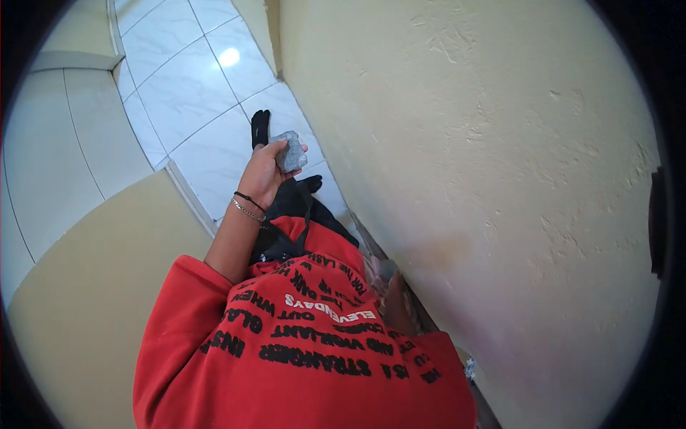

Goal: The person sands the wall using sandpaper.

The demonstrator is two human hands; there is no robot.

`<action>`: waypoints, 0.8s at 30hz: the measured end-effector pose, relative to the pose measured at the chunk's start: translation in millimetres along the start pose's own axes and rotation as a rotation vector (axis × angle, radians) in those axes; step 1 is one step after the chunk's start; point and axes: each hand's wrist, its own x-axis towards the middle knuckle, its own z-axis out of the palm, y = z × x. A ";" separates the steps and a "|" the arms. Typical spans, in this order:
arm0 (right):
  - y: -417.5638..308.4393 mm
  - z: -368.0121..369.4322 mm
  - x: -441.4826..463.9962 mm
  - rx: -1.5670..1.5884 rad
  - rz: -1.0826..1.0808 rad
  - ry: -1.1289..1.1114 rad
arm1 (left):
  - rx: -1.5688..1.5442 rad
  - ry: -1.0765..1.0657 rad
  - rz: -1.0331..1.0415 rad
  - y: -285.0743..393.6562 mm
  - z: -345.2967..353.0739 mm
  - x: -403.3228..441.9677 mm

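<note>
"What's the thing in play?"

"A grey, stone-like block (pixel 291 159), held up over the tiled floor (pixel 189 107), left of the cream wall (pixel 500 179) and apart from it."

"And the hand?"

"The left hand (pixel 266 171) is partly closed around it: thumb over the near face, fingertips showing past the far edges."

"The right one?"

"I can't tell. A bit of the right arm (pixel 399 307) shows close beside the wall, but the hand itself isn't clear."

"Which step would you call this?"

"Carrying or simply holding, I'd judge; the block touches no surface I can see."

"What would a next move call for?"

"A firm thumb, and clearance from the wall. A slip could hit the black-covered foot (pixel 261 129), also left of the wall."

"Beyond that?"

"The red shirt (pixel 207 379), reaching nearly up to the wall."
</note>
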 end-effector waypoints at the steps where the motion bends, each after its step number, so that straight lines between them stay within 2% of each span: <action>1: -1.5 1.3 2.3 -0.053 -0.019 0.044 | 0.016 -0.004 0.014 -1.0 -0.8 -0.1; 5: -25.2 40.8 18.4 -0.324 -0.166 0.178 | -0.040 0.025 0.026 4.9 -11.0 -3.3; 9: -75.3 136.0 11.3 -0.640 -0.459 0.228 | -0.109 0.067 0.010 25.7 -33.7 -6.8; 12: -140.2 229.0 -14.6 -0.905 -0.715 0.144 | -0.143 0.108 0.021 50.0 -55.2 -15.0; 14: -208.7 292.9 -34.6 -1.093 -0.784 -0.011 | -0.161 0.146 0.032 73.1 -66.7 -12.3; 16: -266.5 357.8 -58.1 -1.007 -0.752 -0.033 | -0.130 0.140 0.043 95.2 -78.8 -11.3; 18: -298.1 413.2 -55.3 -1.257 -1.124 0.046 | -0.130 0.169 0.064 114.9 -84.6 -14.2; 20: -345.8 462.4 -101.7 -0.792 -1.097 -0.019 | -0.117 0.191 0.083 128.3 -90.1 -14.3; 22: -394.7 486.2 -147.1 -0.871 -1.058 -0.194 | -0.124 0.240 0.100 138.7 -97.5 -16.0; 24: -423.4 492.8 -195.3 -0.437 -0.934 -0.250 | -0.111 0.220 0.087 146.5 -96.3 -12.0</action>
